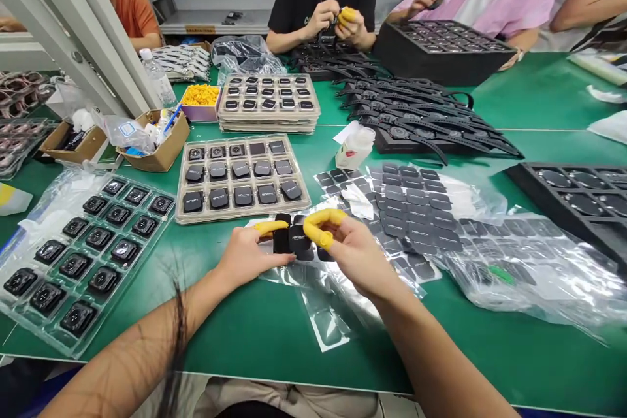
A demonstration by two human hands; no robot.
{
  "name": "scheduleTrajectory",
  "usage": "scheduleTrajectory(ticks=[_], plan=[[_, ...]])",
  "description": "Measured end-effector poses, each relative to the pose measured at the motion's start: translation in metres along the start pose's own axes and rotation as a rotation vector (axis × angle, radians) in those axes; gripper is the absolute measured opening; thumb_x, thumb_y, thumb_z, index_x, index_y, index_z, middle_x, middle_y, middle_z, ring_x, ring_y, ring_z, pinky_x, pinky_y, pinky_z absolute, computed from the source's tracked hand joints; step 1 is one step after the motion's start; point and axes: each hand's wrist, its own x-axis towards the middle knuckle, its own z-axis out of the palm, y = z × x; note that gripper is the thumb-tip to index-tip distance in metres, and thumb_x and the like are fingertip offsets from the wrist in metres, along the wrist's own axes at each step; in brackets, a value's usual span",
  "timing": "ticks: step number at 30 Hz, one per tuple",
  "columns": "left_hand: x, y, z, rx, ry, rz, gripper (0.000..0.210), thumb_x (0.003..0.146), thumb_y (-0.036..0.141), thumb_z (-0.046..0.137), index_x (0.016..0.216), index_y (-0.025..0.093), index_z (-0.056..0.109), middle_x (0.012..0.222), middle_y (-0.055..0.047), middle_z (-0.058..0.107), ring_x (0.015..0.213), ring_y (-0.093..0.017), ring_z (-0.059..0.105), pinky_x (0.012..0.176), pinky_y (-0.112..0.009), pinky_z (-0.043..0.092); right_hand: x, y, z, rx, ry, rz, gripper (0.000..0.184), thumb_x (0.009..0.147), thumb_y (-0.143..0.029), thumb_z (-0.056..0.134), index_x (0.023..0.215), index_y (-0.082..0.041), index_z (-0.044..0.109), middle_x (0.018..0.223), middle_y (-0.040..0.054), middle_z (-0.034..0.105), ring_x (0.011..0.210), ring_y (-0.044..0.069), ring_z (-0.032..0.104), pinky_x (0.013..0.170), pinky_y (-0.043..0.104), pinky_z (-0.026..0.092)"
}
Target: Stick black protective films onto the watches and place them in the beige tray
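Near the table's middle, my left hand (247, 253) is closed on a black square watch case (281, 241), a yellow finger cot on its index finger. My right hand (355, 251), with yellow cots on thumb and index finger, pinches a dark square sticker (299, 236) with pale lettering. The sticker's edge is right beside the watch case; whether they touch I cannot tell. Under and right of my hands lie sheets of the same dark stickers (416, 209) on clear backing. Beyond my hands, a clear tray (183, 217) holds watch cases in rows, most with lettered black faces.
At left lies another tray of watch cases (117, 214). Behind are stacked trays (269, 119), a box of yellow finger cots (200, 95), a cardboard box (157, 160) and a white container (355, 145). Strapped watches (416, 111) lie back right; co-workers (323, 6) sit opposite.
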Motion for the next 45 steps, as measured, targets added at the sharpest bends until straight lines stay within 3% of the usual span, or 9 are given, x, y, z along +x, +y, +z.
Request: scheduleTrajectory(ticks=[2, 10, 31, 40, 45], plan=[[0.001, -0.001, 0.0, -0.012, 0.001, -0.038, 0.059, 0.065, 0.029, 0.089, 0.121, 0.019, 0.074, 0.112, -0.005, 0.08, 0.101, -0.024, 0.077, 0.101, -0.036, 0.06, 0.0, 0.006, 0.005, 0.021, -0.043, 0.097, 0.025, 0.079, -0.044, 0.077, 0.088, -0.021, 0.071, 0.089, 0.0049, 0.073, 0.084, 0.02, 0.067, 0.079, 0.037, 0.055], [0.0, -0.003, 0.0, 0.038, 0.003, -0.032, 0.058, 0.066, 0.035, 0.089, 0.121, 0.023, 0.074, 0.114, -0.003, 0.079, 0.099, -0.024, 0.077, 0.101, -0.036, 0.059, 0.003, 0.018, 0.02, 0.155, 0.014, 0.31, 0.037, 0.067, -0.047, 0.085, 0.086, -0.019, 0.071, 0.088, 0.0044, 0.074, 0.084, 0.019, 0.067, 0.079, 0.034, 0.054], [0.0, -0.004, 0.0, 0.126, 0.006, -0.037, 0.06, 0.065, 0.038, 0.089, 0.121, 0.024, 0.074, 0.11, -0.003, 0.08, 0.1, -0.026, 0.076, 0.096, -0.038, 0.06, 0.002, 0.02, 0.026, 0.176, 0.059, 0.347, 0.04, 0.06, -0.047, 0.087, 0.085, -0.019, 0.073, 0.081, 0.0028, 0.072, 0.08, 0.019, 0.067, 0.081, 0.035, 0.054], [0.001, 0.0, 0.001, 0.153, 0.013, -0.043, 0.058, 0.065, 0.037, 0.089, 0.12, 0.024, 0.074, 0.107, -0.003, 0.081, 0.096, -0.026, 0.077, 0.096, -0.039, 0.06, 0.001, 0.024, 0.027, 0.151, 0.061, 0.322, 0.034, 0.066, -0.044, 0.082, 0.086, -0.019, 0.072, 0.087, 0.0047, 0.074, 0.085, 0.021, 0.069, 0.082, 0.035, 0.055], [0.001, -0.002, 0.002, 0.149, 0.021, -0.019, 0.059, 0.064, 0.036, 0.089, 0.119, 0.023, 0.074, 0.108, -0.003, 0.08, 0.096, -0.025, 0.077, 0.095, -0.038, 0.061, -0.002, 0.023, 0.025, 0.028, 0.023, 0.263, 0.034, 0.072, -0.047, 0.078, 0.09, -0.02, 0.069, 0.091, 0.0068, 0.074, 0.084, 0.022, 0.07, 0.078, 0.037, 0.055]])
